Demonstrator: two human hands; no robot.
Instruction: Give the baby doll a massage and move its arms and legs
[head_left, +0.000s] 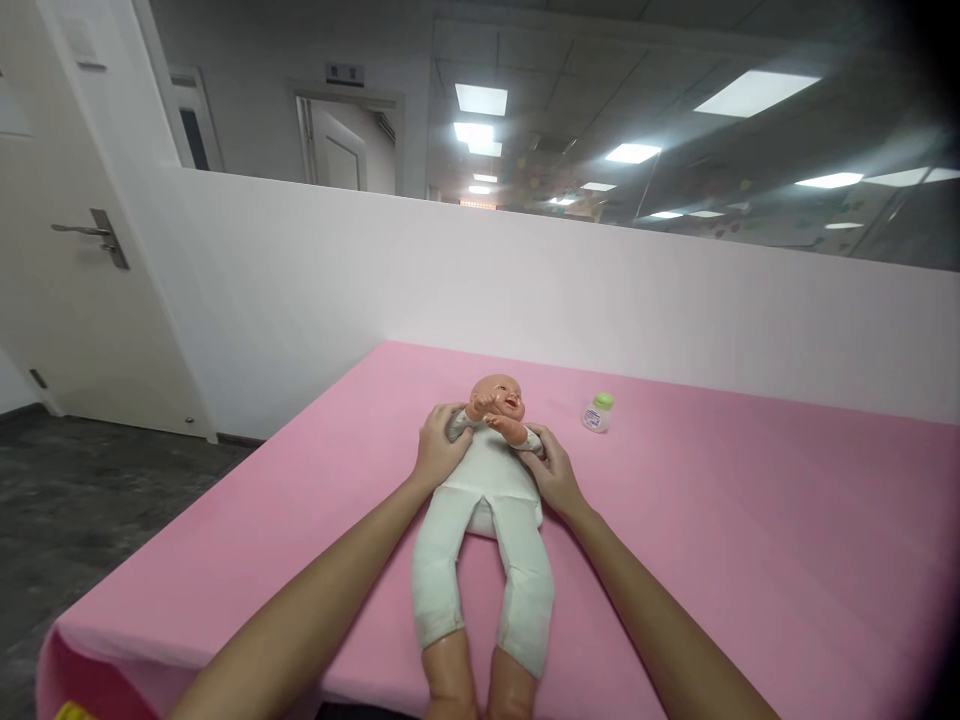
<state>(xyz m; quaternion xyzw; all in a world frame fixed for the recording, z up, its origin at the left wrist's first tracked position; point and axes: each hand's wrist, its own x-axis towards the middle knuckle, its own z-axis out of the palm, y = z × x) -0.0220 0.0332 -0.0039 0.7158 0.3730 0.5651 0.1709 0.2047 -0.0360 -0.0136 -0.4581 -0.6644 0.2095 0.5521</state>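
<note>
A baby doll point(491, 500) in a white suit lies on its back on the pink table point(750, 540), head away from me, its bare feet near the front edge. My left hand point(441, 447) grips the doll's torso on its left side under the arm. My right hand point(551, 468) holds the other side of the torso. The doll's arms are raised in front of its chest.
A small bottle with a green cap point(598, 412) stands on the table to the right of the doll's head. A white partition wall point(600, 300) runs behind the table. A white door point(82, 260) and dark floor point(90, 480) lie at left.
</note>
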